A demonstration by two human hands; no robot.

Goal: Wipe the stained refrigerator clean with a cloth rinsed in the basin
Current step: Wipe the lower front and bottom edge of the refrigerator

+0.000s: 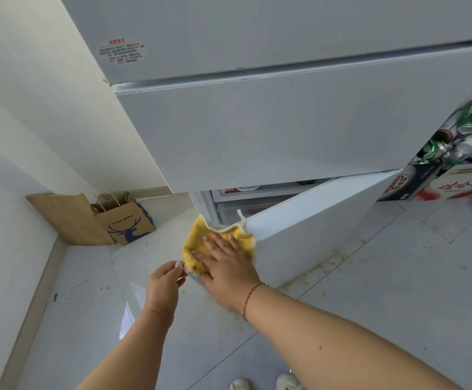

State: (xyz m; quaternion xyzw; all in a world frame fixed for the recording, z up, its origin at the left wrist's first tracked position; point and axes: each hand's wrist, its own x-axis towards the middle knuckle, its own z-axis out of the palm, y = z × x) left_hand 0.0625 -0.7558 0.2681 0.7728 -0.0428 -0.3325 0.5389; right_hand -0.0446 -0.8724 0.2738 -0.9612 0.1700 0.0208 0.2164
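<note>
A white refrigerator (257,130) fills the upper view; its lowest door (313,218) stands ajar, with shelves visible behind. A yellow cloth (198,240) with a white edge lies against the free edge of that open door. My right hand (226,266) presses flat on the cloth, fingers spread. My left hand (164,285) is just left of it, fingertips pinching at the cloth's lower corner by the door edge. No basin is in view.
Two brown paper bags (122,218) lean in the corner at left. Right of the fridge are boxes (465,181) and a heap of empty cans (465,133). Yellowish stains (322,266) mark the grey floor tiles below the door. My shoes (265,384) show at the bottom.
</note>
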